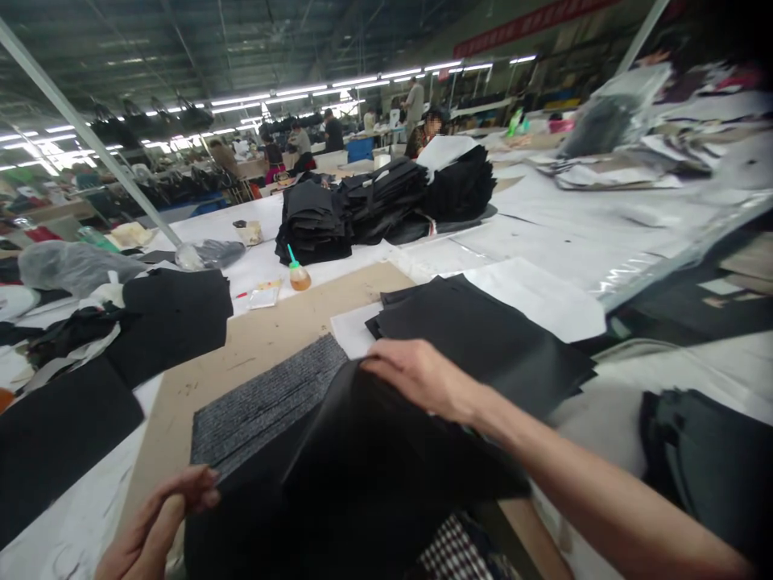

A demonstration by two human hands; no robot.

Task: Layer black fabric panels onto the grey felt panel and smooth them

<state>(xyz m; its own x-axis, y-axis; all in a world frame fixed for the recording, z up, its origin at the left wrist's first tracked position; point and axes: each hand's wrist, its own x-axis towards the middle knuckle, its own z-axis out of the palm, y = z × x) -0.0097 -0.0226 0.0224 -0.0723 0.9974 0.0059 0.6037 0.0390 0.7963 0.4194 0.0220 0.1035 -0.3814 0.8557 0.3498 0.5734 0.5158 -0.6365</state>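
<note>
My right hand (423,377) pinches the upper edge of a black fabric sheet (362,459), lifting it into a fold. The sheet hangs toward me and covers the lower part of a grey ribbed panel (266,403) on the tan board. At the sheet's left edge is my left hand (166,519), its thumb and fingers apart and nothing visible between them. Its fingertips lie beside the panel's lower left corner; whether they touch the sheet I cannot tell. Just beyond my right hand lies a stack of black sheets (477,334).
The tan board (241,346) lies on a white-covered table. Past it stand a glue bottle (299,276) with a green nozzle and bundled black pieces (386,197). Black fabric (175,310) covers the left side; more dark pieces (713,459) lie at right. Several people work farther back.
</note>
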